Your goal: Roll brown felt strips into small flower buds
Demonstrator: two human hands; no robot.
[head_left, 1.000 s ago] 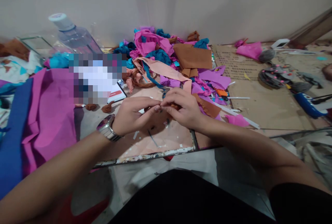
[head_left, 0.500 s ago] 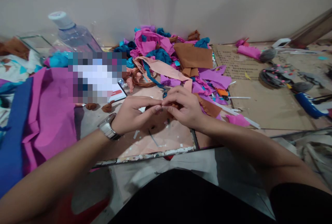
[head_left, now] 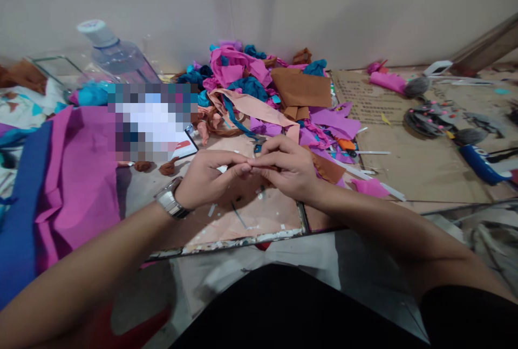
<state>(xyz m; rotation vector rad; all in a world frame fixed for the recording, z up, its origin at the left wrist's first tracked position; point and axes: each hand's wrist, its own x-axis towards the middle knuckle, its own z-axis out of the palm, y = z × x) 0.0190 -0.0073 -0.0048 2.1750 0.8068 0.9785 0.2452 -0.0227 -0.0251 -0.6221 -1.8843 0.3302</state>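
Note:
My left hand (head_left: 210, 176), with a silver watch (head_left: 172, 198) on its wrist, pinches with thumb and index finger. Its fingertips meet those of my right hand (head_left: 287, 168), which is also closed in a pinch above the pinkish work surface (head_left: 259, 217). Whatever lies between the fingertips is too small and covered to make out. Left of my hands sit two crumpled brown paper balls (head_left: 168, 166). Just beyond the right fingers lie a peach paper strip (head_left: 259, 107) and a twisted blue strip (head_left: 238, 122).
A heap of coloured crepe paper (head_left: 243, 68) rests against the wall. Folded magenta paper (head_left: 84, 176) hangs over the left edge. Behind the blurred-out patch leans a clear bottle (head_left: 121, 60). On the right, flat cardboard (head_left: 424, 171) carries a pincushion (head_left: 429, 120) and a blue object (head_left: 481, 164).
The pinched fingertips have shifted slightly left. A brown bit that showed by the right fingers is now barely visible. Everything else stays put.

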